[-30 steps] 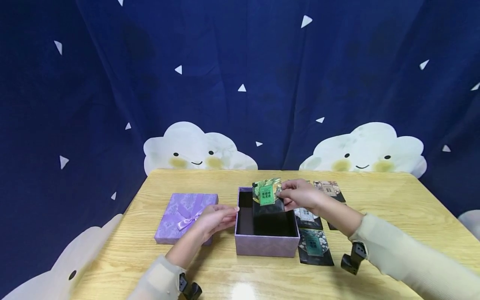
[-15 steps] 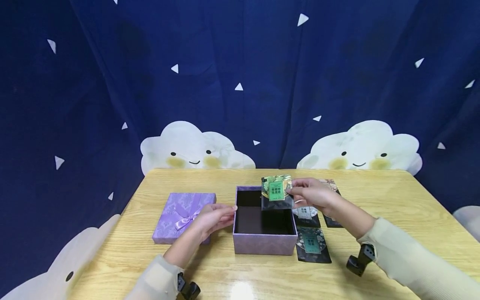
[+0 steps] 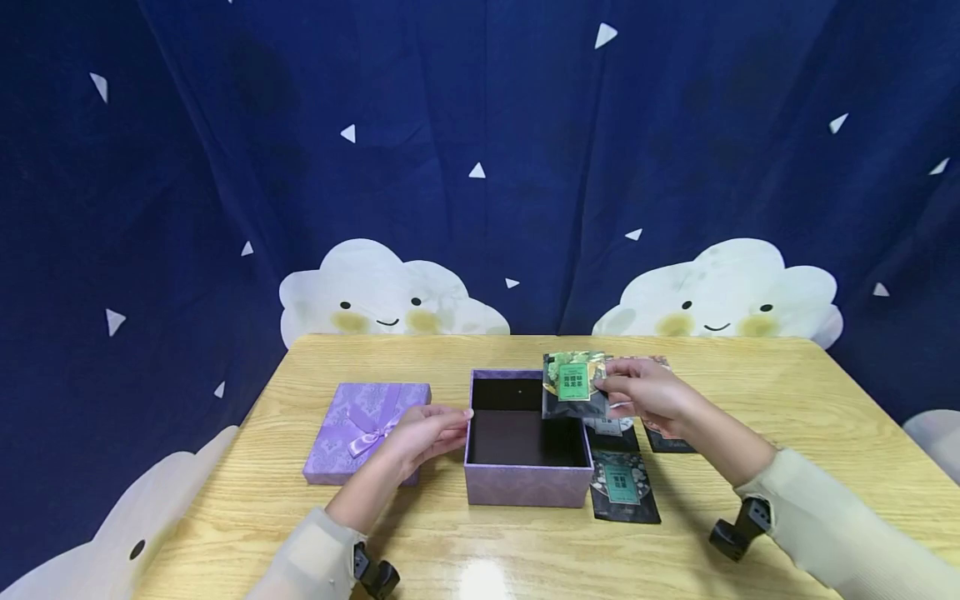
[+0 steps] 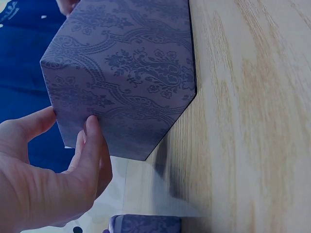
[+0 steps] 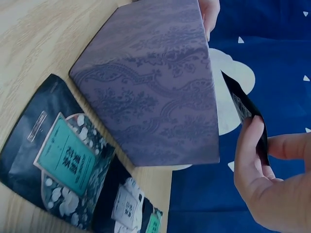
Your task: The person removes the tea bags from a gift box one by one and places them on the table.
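Note:
In the head view, an uncovered purple gift box (image 3: 528, 487) with a dark inside stands mid-table. My left hand (image 3: 423, 435) holds it at the left wall; in the left wrist view the thumb is at the top edge and the fingertips (image 4: 92, 124) touch the patterned outside. My right hand (image 3: 648, 393) pinches a tea sachet (image 3: 573, 383) with a green label, thumb on its front. The sachet hangs upright above the box's right rim. In the right wrist view the sachet (image 5: 245, 109) appears edge-on, apart from the box.
The purple lid (image 3: 352, 433) with a ribbon bow lies left of the box. Right of the box lie a green-labelled sachet (image 3: 622, 486), a white-labelled sachet (image 3: 613, 435) and others partly hidden by my right hand. A dark blue curtain (image 3: 420, 167) hangs behind the table.
My right hand has moved right with the sachet, from over the middle of the box to its right rim. My left hand has stayed at the box's left wall.

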The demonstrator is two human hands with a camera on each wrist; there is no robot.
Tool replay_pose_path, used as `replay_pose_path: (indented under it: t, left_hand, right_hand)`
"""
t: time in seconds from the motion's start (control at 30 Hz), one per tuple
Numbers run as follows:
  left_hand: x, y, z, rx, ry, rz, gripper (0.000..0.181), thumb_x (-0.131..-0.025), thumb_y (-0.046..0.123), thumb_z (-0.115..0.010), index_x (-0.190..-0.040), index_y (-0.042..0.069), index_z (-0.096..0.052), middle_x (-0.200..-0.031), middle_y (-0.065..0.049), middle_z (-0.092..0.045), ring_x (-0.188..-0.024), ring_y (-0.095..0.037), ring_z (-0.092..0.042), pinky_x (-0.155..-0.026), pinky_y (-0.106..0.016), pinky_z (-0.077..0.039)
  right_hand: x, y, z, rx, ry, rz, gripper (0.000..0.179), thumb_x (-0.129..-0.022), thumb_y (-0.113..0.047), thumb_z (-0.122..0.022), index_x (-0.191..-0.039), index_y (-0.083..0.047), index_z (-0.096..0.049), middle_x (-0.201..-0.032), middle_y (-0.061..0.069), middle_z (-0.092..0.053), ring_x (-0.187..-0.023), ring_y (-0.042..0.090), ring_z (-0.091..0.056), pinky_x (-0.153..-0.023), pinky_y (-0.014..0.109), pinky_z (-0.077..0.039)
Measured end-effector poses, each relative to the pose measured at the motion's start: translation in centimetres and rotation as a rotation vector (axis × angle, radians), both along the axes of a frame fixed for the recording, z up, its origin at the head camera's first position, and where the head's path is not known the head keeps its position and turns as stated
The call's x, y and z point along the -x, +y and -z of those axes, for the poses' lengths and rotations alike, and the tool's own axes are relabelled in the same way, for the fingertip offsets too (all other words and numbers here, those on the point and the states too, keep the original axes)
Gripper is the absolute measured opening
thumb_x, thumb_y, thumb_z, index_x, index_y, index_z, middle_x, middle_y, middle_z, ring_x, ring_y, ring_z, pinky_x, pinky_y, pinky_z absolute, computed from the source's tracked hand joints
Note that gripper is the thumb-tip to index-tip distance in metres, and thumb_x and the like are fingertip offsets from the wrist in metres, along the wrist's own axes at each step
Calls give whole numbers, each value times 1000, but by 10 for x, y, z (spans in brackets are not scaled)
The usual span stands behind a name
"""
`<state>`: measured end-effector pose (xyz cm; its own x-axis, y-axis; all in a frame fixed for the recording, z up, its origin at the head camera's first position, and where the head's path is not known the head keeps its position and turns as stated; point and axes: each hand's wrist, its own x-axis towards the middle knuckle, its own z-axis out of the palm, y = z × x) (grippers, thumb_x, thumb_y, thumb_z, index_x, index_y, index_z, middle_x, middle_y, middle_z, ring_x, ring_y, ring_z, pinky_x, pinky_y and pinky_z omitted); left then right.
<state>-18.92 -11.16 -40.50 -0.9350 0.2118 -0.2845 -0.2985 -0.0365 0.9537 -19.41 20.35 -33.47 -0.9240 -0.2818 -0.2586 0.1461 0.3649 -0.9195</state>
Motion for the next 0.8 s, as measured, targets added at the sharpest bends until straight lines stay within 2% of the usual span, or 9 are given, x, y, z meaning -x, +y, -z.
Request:
replay_pose_path:
  t: [0.07, 0.13, 0.17, 0.27, 0.37, 0.57, 0.8]
  left_hand:
    - [1, 0, 0, -1, 1, 2, 28, -89, 9, -63, -108, -11, -57, -86, -4, -69, -78, -8, -67, -84, -25, -62]
    - [1, 0, 0, 1, 1, 1, 27, -89, 9, -63, -107, -11, -57, -88, -5, -69, -79, -8, -67, -85, -26, -62]
    - [1, 0, 1, 1, 0, -1, 27, -89, 9, -64, -106, -10, -58, -89, -6, -70, -79, -9, -67, -85, -26, -62]
    - [1, 1, 1, 3, -5, -3, 25, -88, 9, -64, -105, -9, -58, -91, -8, -70, -79, -9, -68, -85, -26, -62]
    - [1, 0, 2, 4, 2, 1, 27, -88, 10, -64, -106, -9, -58, -93, -9, -71, -80, -10, -68, -85, -26, -62]
    - [1, -1, 1, 4, 16, 16, 34, -90, 11, -63, -112, -13, -56, -89, -5, -69, -81, -8, -67, -83, -23, -62]
    - [-2, 0, -1, 1, 10, 10, 29, -90, 11, -63, -109, -11, -56, -86, -2, -69, -81, -9, -68, -84, -24, -62]
  right_hand:
    - [-1, 4, 1, 21, 6, 4, 27, -98, -13, -48, -116, 6, -43, -100, 2, -48, -71, 1, -58, -61, 14, -58]
    - [-1, 8, 3, 26, 0, 12, 24, -98, -13, -48, -113, 5, -44, -104, 3, -44, -71, 1, -56, -63, 15, -59]
    - [-2, 11, 4, 40, -2, 11, 20, -98, -13, -49, -110, 4, -46, -103, 3, -43, -71, 0, -53, -68, 17, -60]
    - [-4, 19, 6, 72, -16, -2, 7, -98, -11, -48, -95, -5, -49, -91, -1, -45, -66, 0, -48, -67, 17, -60]
    - [-6, 27, 8, 88, -28, -24, 17, -99, -11, -47, -82, -12, -43, -73, -6, -41, -61, 1, -44, -66, 17, -58]
    - [-9, 40, 13, 106, -76, -10, 15, -99, -13, -46, -86, -12, -40, -70, -6, -38, -59, 1, -41, -65, 15, -58]
    - [-13, 52, 19, 84, -93, 28, 11, -100, -13, -44, -90, -11, -41, -71, -6, -39, -61, 2, -44, -67, 18, -58]
